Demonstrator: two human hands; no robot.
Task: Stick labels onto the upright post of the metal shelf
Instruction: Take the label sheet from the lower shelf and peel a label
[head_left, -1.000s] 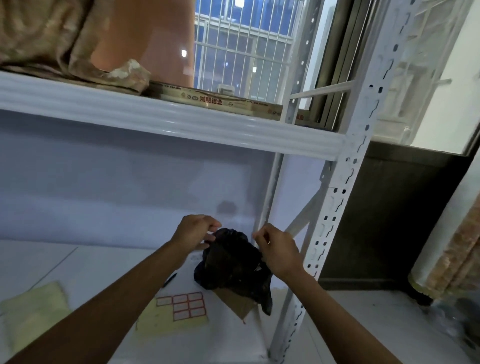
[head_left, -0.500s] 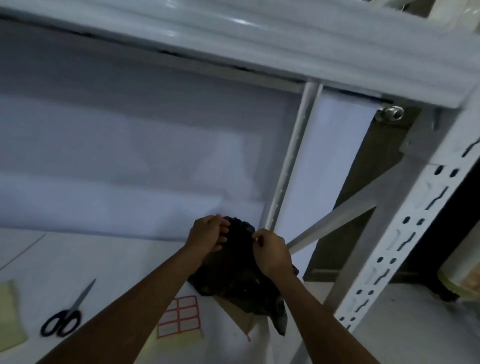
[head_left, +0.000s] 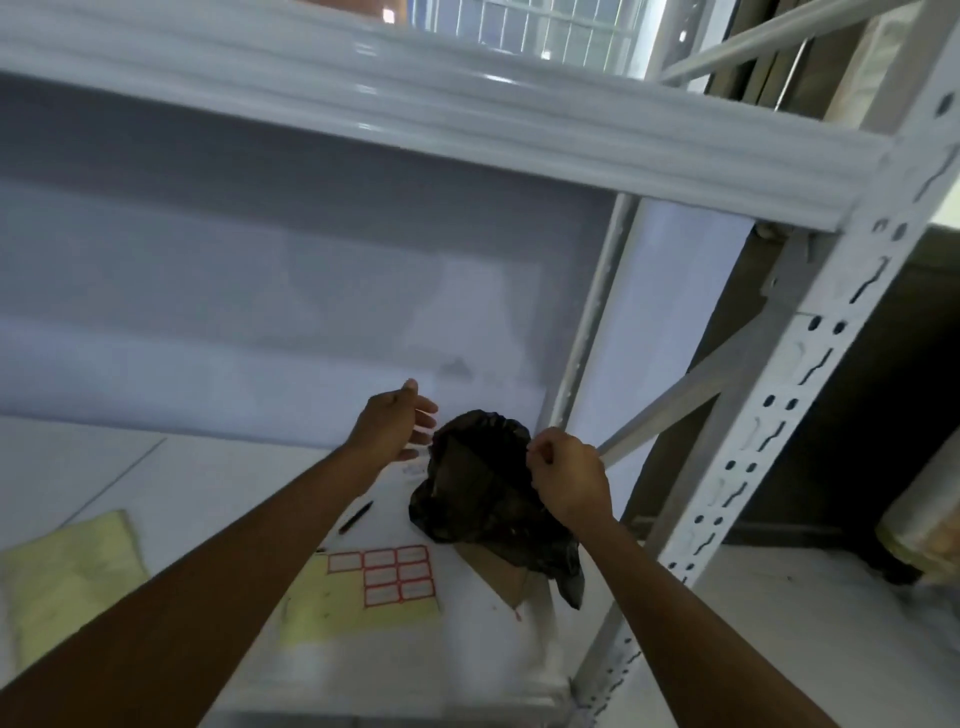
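The white perforated upright post (head_left: 779, 415) of the metal shelf rises at the right front. A sheet of red-bordered labels (head_left: 397, 574) lies on the shelf board on yellow backing paper (head_left: 353, 608). My left hand (head_left: 400, 426) hovers open, fingers spread, just left of a crumpled black bag (head_left: 478, 488). My right hand (head_left: 566, 478) is pinched shut in front of the bag's upper right edge. It seems to pinch a small label, which is too small to make out. The right hand is well left of the front post.
A black pen (head_left: 356, 517) lies left of the bag, and brown cardboard (head_left: 498, 571) sticks out from under it. Yellow paper (head_left: 67, 571) lies at the far left. The shelf beam (head_left: 467, 119) runs overhead; a rear post (head_left: 592, 322) and a diagonal brace (head_left: 675, 405) stand behind the bag.
Both hands were pinched together above the bag. My left hand has since opened and drawn away to the left, while the right stays pinched. The view has tilted up and down.
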